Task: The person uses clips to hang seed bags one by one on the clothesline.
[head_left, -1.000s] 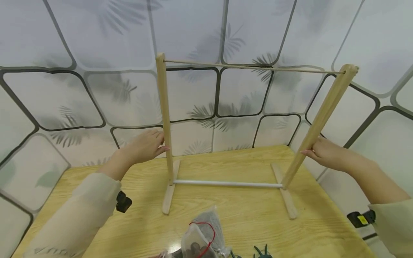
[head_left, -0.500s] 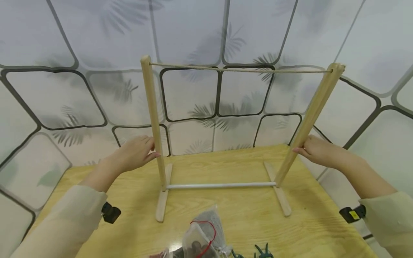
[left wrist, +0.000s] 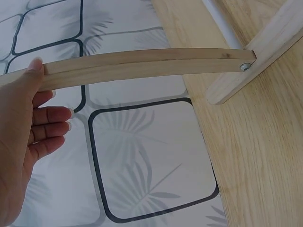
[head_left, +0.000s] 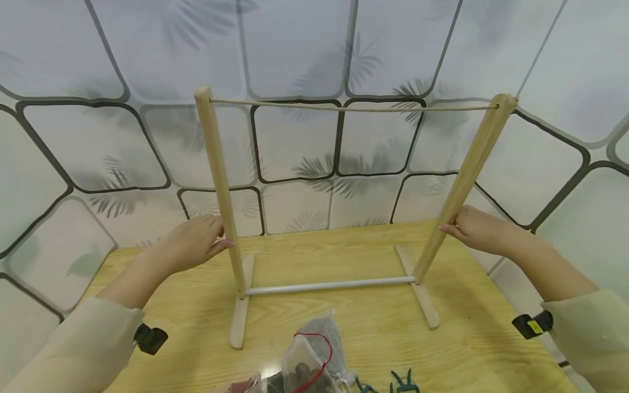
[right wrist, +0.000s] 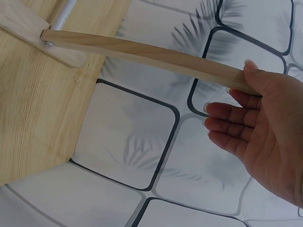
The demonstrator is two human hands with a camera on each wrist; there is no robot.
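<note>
A wooden rack (head_left: pixel 219 164) stands on the table, with two posts, flat wooden feet, a white crossbar (head_left: pixel 329 285) low down and a cord (head_left: pixel 354 109) strung between the post tops. My left hand (head_left: pixel 191 243) pinches the left post partway up, thumb in front and index finger behind. In the left wrist view the thumb lies on the wood (left wrist: pixel 132 66) while the other fingers curl loosely below it. On the other side my right hand (head_left: pixel 479 230) pinches the right post (head_left: pixel 462 185) at a similar height. The right wrist view shows its thumb along the post's edge.
At the table's (head_left: pixel 373 338) near edge lie a mesh drawstring bag (head_left: pixel 304 368) with a red cord, a grey mesh bag (head_left: pixel 324 335) and dark green clips (head_left: pixel 405 382). A patterned wall covering (head_left: pixel 304 147) rises behind and to the right of the table.
Both hands have shifted the rack to the left and its left side a little nearer to me. The grip on both posts stays the same.
</note>
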